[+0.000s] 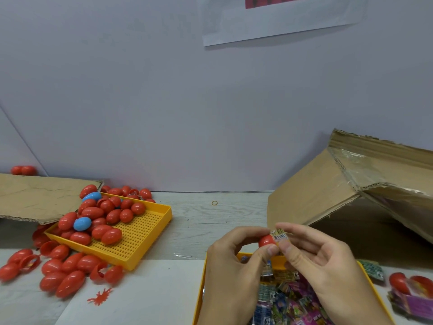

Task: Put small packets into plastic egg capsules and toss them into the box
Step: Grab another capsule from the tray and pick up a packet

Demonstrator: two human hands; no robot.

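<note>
My left hand [234, 261] grips a red egg capsule [266, 240] between thumb and fingers, above the near yellow tray [202, 285]. My right hand [323, 261] pinches a small yellow packet [280, 236] with a barcode against the capsule's right end. Whether the capsule is open I cannot tell. Under my hands that tray holds several colourful packets [285, 299]. The cardboard box [351, 195] stands at the right, its opening facing me.
A perforated yellow tray [145, 233] at the left holds several red capsules and two blue ones [82, 223]. More red capsules [63, 275] lie loose on the table before it. Another cardboard flap [35, 198] lies far left. A red rubber toy [100, 297] and purple packets [412, 301] lie near.
</note>
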